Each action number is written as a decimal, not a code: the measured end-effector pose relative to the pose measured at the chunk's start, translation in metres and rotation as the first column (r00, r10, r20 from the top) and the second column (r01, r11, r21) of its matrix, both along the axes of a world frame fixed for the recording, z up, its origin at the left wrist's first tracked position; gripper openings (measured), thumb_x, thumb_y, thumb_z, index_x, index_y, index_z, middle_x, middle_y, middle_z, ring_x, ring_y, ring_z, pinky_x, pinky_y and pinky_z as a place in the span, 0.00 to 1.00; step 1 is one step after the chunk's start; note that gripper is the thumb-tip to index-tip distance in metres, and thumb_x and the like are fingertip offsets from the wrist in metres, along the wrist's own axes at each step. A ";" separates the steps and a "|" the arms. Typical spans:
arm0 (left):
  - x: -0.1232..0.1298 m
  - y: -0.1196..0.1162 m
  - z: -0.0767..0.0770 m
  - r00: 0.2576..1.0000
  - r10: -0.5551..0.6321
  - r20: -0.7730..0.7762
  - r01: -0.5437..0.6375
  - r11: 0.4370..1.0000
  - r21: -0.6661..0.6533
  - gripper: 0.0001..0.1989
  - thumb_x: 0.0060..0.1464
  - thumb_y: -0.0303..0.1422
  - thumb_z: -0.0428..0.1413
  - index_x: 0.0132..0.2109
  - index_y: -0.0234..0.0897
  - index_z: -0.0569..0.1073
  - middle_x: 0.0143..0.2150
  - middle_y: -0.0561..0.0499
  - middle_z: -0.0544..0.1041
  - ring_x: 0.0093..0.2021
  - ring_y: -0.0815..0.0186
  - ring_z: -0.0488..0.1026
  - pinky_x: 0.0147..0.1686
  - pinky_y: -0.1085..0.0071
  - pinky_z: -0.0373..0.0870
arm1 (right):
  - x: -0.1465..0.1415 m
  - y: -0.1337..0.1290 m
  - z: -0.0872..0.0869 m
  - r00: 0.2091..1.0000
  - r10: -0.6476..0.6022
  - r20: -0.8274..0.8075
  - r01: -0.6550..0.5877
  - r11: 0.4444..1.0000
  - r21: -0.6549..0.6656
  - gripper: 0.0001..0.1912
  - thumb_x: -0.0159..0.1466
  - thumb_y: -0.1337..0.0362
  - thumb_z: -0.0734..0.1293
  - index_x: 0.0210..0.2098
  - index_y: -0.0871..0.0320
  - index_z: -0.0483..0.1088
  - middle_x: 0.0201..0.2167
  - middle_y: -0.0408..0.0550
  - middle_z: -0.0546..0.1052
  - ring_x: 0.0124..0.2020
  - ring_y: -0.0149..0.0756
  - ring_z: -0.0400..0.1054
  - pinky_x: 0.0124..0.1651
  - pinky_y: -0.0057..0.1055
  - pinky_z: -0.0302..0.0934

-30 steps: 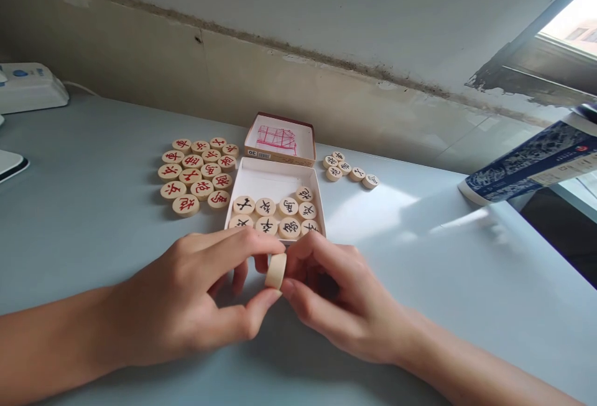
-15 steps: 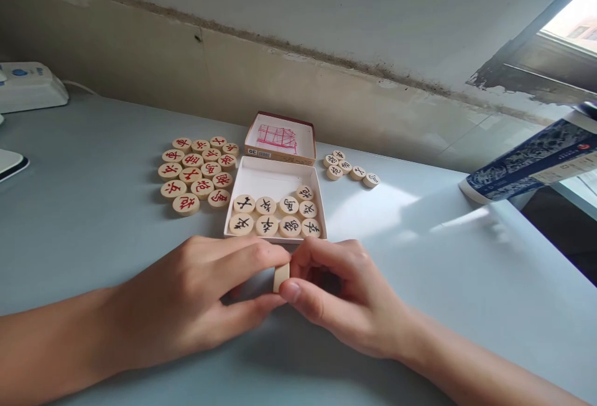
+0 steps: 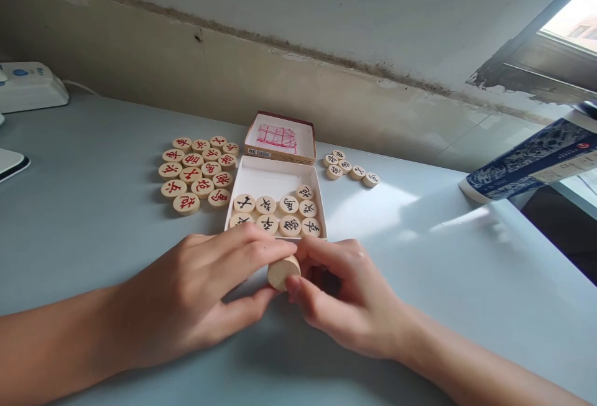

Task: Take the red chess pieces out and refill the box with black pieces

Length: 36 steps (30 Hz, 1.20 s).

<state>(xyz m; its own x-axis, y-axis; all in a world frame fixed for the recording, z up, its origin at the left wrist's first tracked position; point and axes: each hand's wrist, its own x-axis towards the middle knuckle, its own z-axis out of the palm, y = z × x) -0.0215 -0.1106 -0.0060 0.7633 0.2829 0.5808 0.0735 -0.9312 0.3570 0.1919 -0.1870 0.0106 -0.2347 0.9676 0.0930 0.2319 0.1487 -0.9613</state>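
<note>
Between both hands, just in front of the white box tray (image 3: 265, 173), a round wooden Chinese chess piece (image 3: 281, 273) is held on edge, its blank face toward me. My left hand (image 3: 200, 288) grips it with fingertips on top and thumb at the lower left. My right hand (image 3: 347, 297) pinches its right side between thumb and forefinger. Inside the tray lie several black-marked pieces (image 3: 289, 205), in rows at the near end. My left fingers cover part of the tray's near left corner.
Left of the tray, several red-marked pieces (image 3: 190, 174) lie grouped. Behind it leans the open box lid (image 3: 282, 135). A few black-marked pieces (image 3: 345, 166) rest to its right. A blue and white cylinder (image 3: 522, 160) is far right, a white device (image 3: 35, 89) far left.
The piece in my hands has turned from showing its narrow edge to showing its blank round face. My left fingers have shifted slightly up and right over the tray's edge.
</note>
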 end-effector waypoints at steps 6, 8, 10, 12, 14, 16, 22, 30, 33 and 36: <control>0.003 0.000 0.003 0.999 0.035 0.029 -0.035 0.999 0.023 0.09 0.73 0.29 0.52 0.56 0.35 0.72 0.46 0.50 0.82 0.46 0.69 0.81 0.50 0.79 0.76 | -0.001 -0.001 0.001 1.000 0.001 -0.009 -0.002 0.999 -0.047 0.04 0.65 0.67 0.67 0.33 0.57 0.67 0.20 0.34 0.67 0.20 0.23 0.56 0.22 0.21 0.52; 0.003 0.000 0.004 0.998 0.048 0.041 -0.050 0.998 0.030 0.07 0.74 0.30 0.53 0.54 0.36 0.72 0.45 0.50 0.83 0.46 0.68 0.82 0.49 0.78 0.77 | -0.001 -0.001 0.000 0.998 -0.034 -0.044 0.031 0.997 -0.067 0.07 0.65 0.66 0.68 0.35 0.55 0.64 0.20 0.32 0.66 0.19 0.23 0.55 0.21 0.21 0.50; 0.003 0.000 0.005 0.998 0.050 0.047 -0.051 0.999 0.016 0.07 0.74 0.32 0.53 0.54 0.36 0.72 0.45 0.49 0.83 0.46 0.67 0.82 0.46 0.78 0.78 | 0.000 -0.001 -0.002 0.996 -0.055 -0.065 0.052 0.997 -0.058 0.12 0.65 0.66 0.69 0.35 0.52 0.59 0.20 0.31 0.64 0.19 0.23 0.53 0.20 0.21 0.48; 0.003 0.000 0.005 0.998 0.042 0.050 -0.042 0.999 -0.007 0.08 0.74 0.32 0.53 0.55 0.37 0.72 0.45 0.50 0.83 0.44 0.68 0.83 0.42 0.79 0.78 | 0.000 -0.002 -0.003 0.997 -0.045 -0.059 0.042 0.998 -0.042 0.12 0.66 0.65 0.68 0.34 0.52 0.57 0.20 0.31 0.63 0.19 0.23 0.52 0.21 0.22 0.47; 0.002 0.000 0.004 0.998 0.036 0.044 -0.035 0.999 -0.033 0.07 0.73 0.31 0.53 0.54 0.38 0.72 0.44 0.51 0.83 0.41 0.69 0.82 0.38 0.79 0.77 | 0.001 -0.002 -0.003 0.999 -0.017 -0.041 0.016 0.999 -0.035 0.10 0.67 0.64 0.67 0.34 0.53 0.59 0.21 0.32 0.64 0.20 0.23 0.52 0.21 0.22 0.48; 0.001 0.000 0.004 0.999 0.028 0.041 -0.026 0.999 -0.044 0.07 0.73 0.30 0.53 0.54 0.38 0.72 0.43 0.51 0.83 0.40 0.69 0.82 0.38 0.80 0.77 | 0.002 -0.002 -0.003 1.000 0.001 -0.027 -0.001 0.999 -0.032 0.09 0.69 0.62 0.67 0.34 0.54 0.62 0.21 0.34 0.65 0.20 0.23 0.54 0.22 0.22 0.49; 0.000 0.001 0.005 0.999 -0.018 0.027 0.019 0.999 -0.031 0.13 0.72 0.28 0.54 0.61 0.37 0.70 0.48 0.47 0.80 0.45 0.67 0.82 0.46 0.76 0.80 | 0.002 -0.002 -0.003 1.000 -0.013 -0.026 0.012 0.999 -0.045 0.05 0.69 0.64 0.65 0.39 0.54 0.62 0.23 0.37 0.69 0.22 0.26 0.58 0.24 0.24 0.54; -0.002 0.000 0.004 1.000 0.029 0.003 -0.029 1.000 0.005 0.13 0.71 0.27 0.54 0.60 0.35 0.70 0.47 0.48 0.77 0.41 0.68 0.81 0.42 0.77 0.79 | -0.001 -0.001 0.003 0.998 -0.023 -0.052 0.016 0.993 -0.118 0.13 0.66 0.57 0.71 0.34 0.56 0.66 0.20 0.36 0.67 0.20 0.24 0.58 0.21 0.21 0.52; -0.004 0.000 0.000 0.999 0.031 -0.014 -0.031 1.000 -0.004 0.16 0.71 0.27 0.54 0.63 0.35 0.70 0.48 0.48 0.77 0.42 0.69 0.80 0.45 0.79 0.78 | -0.002 -0.001 0.003 0.999 -0.046 0.013 0.046 0.996 -0.082 0.13 0.68 0.60 0.69 0.30 0.57 0.65 0.19 0.36 0.66 0.20 0.22 0.54 0.21 0.20 0.49; -0.004 0.000 -0.001 0.998 0.055 -0.022 -0.055 0.998 0.016 0.15 0.71 0.27 0.54 0.62 0.36 0.70 0.48 0.49 0.77 0.42 0.69 0.80 0.44 0.77 0.78 | -0.001 -0.002 0.003 0.998 -0.051 0.029 0.053 0.996 -0.073 0.11 0.68 0.62 0.66 0.29 0.56 0.64 0.20 0.36 0.65 0.20 0.23 0.54 0.22 0.21 0.50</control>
<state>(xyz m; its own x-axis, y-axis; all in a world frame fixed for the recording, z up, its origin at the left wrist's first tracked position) -0.0258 -0.1111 -0.0073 0.7600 0.3162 0.5678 0.1329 -0.9308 0.3406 0.1907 -0.1886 0.0134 -0.1850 0.9826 0.0150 0.2640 0.0644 -0.9624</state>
